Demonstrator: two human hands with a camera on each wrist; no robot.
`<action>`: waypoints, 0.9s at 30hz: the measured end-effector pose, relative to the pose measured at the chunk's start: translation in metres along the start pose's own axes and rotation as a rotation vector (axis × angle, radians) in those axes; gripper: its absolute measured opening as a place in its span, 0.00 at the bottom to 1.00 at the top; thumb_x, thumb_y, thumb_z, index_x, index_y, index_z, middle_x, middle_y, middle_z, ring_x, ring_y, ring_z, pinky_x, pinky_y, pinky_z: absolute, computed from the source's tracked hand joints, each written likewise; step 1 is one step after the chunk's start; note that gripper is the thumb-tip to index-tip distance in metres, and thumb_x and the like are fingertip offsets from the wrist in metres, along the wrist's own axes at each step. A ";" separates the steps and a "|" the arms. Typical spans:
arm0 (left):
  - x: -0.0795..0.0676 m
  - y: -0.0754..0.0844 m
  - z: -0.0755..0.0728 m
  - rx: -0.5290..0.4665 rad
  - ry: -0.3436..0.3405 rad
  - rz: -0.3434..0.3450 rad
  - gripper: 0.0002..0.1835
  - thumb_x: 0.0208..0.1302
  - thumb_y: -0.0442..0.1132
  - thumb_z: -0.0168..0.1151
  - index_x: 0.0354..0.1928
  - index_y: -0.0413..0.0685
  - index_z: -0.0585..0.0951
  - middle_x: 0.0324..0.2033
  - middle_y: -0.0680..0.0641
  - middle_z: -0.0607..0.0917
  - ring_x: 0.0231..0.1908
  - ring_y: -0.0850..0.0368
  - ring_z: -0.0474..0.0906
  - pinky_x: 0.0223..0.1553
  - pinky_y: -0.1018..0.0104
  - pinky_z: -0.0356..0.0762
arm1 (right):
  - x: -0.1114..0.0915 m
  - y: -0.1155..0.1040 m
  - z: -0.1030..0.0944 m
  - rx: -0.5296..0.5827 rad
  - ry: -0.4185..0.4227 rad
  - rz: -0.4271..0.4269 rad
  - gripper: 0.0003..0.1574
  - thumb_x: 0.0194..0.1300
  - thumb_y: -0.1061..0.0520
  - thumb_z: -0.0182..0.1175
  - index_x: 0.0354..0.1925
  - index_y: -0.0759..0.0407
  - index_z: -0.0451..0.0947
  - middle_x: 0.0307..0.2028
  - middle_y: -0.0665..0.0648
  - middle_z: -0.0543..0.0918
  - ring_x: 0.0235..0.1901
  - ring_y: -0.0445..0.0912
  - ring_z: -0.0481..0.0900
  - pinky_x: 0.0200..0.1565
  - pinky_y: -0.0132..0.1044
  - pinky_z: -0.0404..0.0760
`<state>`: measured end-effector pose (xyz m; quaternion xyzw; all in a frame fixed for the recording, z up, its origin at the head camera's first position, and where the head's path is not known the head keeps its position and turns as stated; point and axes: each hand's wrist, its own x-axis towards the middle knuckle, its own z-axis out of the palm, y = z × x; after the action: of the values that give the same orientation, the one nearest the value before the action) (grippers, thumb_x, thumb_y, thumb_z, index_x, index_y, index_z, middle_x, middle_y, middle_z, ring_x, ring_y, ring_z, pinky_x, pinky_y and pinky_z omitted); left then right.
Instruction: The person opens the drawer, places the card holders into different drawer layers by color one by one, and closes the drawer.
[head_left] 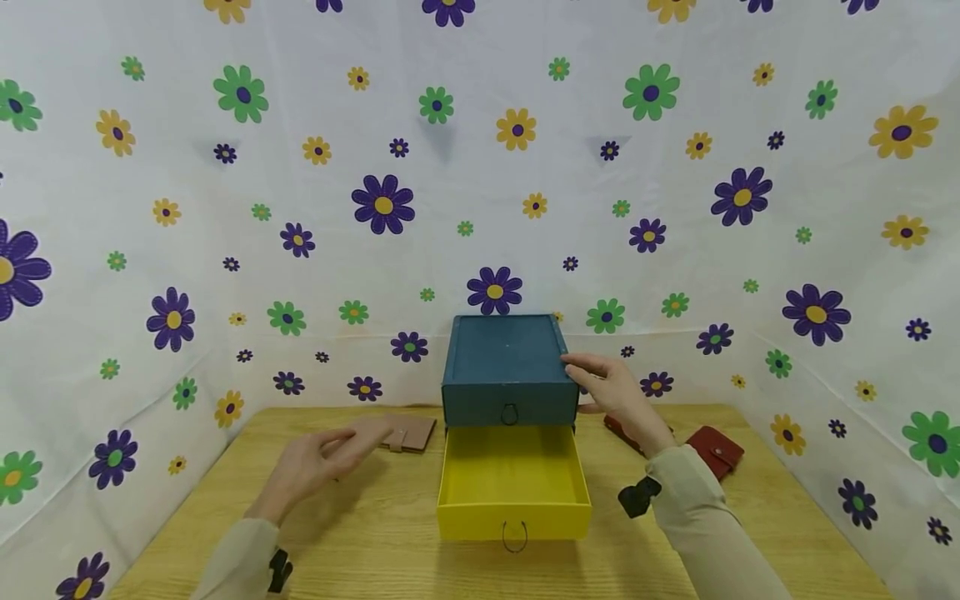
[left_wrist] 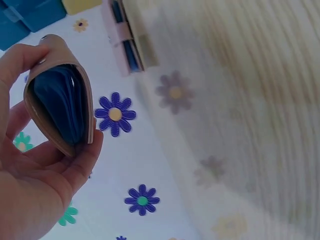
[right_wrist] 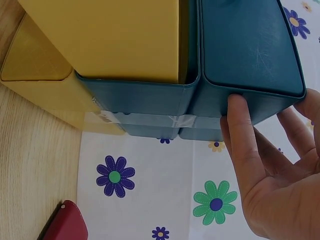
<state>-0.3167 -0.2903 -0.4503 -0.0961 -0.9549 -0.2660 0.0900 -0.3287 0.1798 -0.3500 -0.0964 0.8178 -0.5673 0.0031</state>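
Observation:
My left hand (head_left: 318, 467) grips a beige card wallet (left_wrist: 82, 100), tilted so its blue inner sleeves show in the left wrist view. In the head view that hand hovers over the table, left of the drawers. Thumb and fingers bend around the wallet's two sides. My right hand (head_left: 611, 387) touches the right side of the blue top drawer unit (head_left: 510, 354), its fingers fairly straight. One fingertip (right_wrist: 237, 102) presses the unit's side in the right wrist view. Below it, a yellow drawer (head_left: 515, 521) with a ring pull is slid out toward me.
A second beige wallet (head_left: 412, 433) lies on the wooden table (head_left: 360, 550) behind my left hand. Right of the drawers are a red snap wallet (head_left: 716, 450) and another dark red item (head_left: 621, 433), partly behind my right wrist. A flower-patterned cloth (head_left: 480, 242) encloses the table.

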 end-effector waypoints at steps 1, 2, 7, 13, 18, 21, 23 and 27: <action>-0.001 0.003 0.000 -0.005 0.002 0.004 0.32 0.61 0.56 0.65 0.64 0.48 0.77 0.59 0.33 0.78 0.53 0.36 0.77 0.51 0.38 0.75 | 0.000 0.000 0.000 0.002 -0.001 0.000 0.27 0.76 0.50 0.50 0.69 0.54 0.69 0.71 0.63 0.65 0.66 0.64 0.69 0.49 0.54 0.82; -0.002 0.005 -0.001 -0.012 0.004 0.011 0.32 0.61 0.57 0.66 0.64 0.49 0.77 0.59 0.33 0.78 0.53 0.36 0.77 0.52 0.38 0.75 | 0.000 0.001 0.000 0.003 -0.002 0.000 0.27 0.76 0.50 0.50 0.69 0.54 0.69 0.71 0.63 0.65 0.66 0.64 0.69 0.49 0.54 0.82; -0.007 0.017 -0.002 -0.037 0.019 0.053 0.32 0.60 0.57 0.67 0.64 0.51 0.77 0.59 0.35 0.80 0.56 0.34 0.76 0.54 0.36 0.73 | 0.000 0.001 0.001 0.002 0.006 0.009 0.26 0.76 0.50 0.51 0.68 0.53 0.70 0.71 0.62 0.66 0.66 0.64 0.69 0.49 0.54 0.82; -0.009 0.030 -0.006 -0.037 0.060 0.091 0.33 0.59 0.57 0.68 0.64 0.52 0.76 0.58 0.36 0.81 0.53 0.38 0.79 0.50 0.41 0.77 | 0.001 -0.001 0.001 0.016 0.012 0.021 0.26 0.76 0.50 0.51 0.68 0.53 0.70 0.71 0.62 0.65 0.67 0.64 0.67 0.50 0.55 0.81; -0.010 0.040 -0.007 -0.091 0.080 0.119 0.32 0.57 0.54 0.71 0.61 0.51 0.73 0.55 0.36 0.82 0.48 0.44 0.80 0.45 0.51 0.80 | 0.001 -0.002 0.001 0.018 0.010 0.023 0.27 0.76 0.50 0.51 0.68 0.53 0.70 0.71 0.61 0.65 0.67 0.64 0.67 0.51 0.55 0.81; -0.009 0.045 -0.009 -0.121 0.102 0.140 0.28 0.55 0.51 0.73 0.54 0.50 0.73 0.49 0.39 0.85 0.41 0.51 0.79 0.39 0.60 0.77 | 0.000 -0.003 0.001 0.022 0.011 0.023 0.27 0.75 0.50 0.51 0.69 0.53 0.69 0.72 0.61 0.65 0.67 0.64 0.67 0.51 0.55 0.80; -0.009 0.049 -0.011 -0.122 0.116 0.157 0.26 0.55 0.51 0.73 0.51 0.50 0.74 0.46 0.41 0.85 0.38 0.54 0.77 0.37 0.63 0.75 | -0.001 -0.003 0.001 0.024 0.010 0.023 0.27 0.76 0.50 0.51 0.69 0.53 0.69 0.72 0.61 0.65 0.67 0.64 0.67 0.51 0.55 0.81; -0.012 0.056 -0.014 -0.108 0.134 0.183 0.26 0.54 0.51 0.74 0.51 0.51 0.76 0.45 0.44 0.86 0.37 0.56 0.77 0.36 0.65 0.75 | 0.000 -0.002 0.001 0.021 0.010 0.026 0.27 0.75 0.49 0.51 0.68 0.53 0.69 0.72 0.61 0.65 0.67 0.64 0.67 0.51 0.55 0.81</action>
<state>-0.2908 -0.2523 -0.4140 -0.1694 -0.9184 -0.3135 0.1721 -0.3282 0.1783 -0.3482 -0.0830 0.8130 -0.5763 0.0076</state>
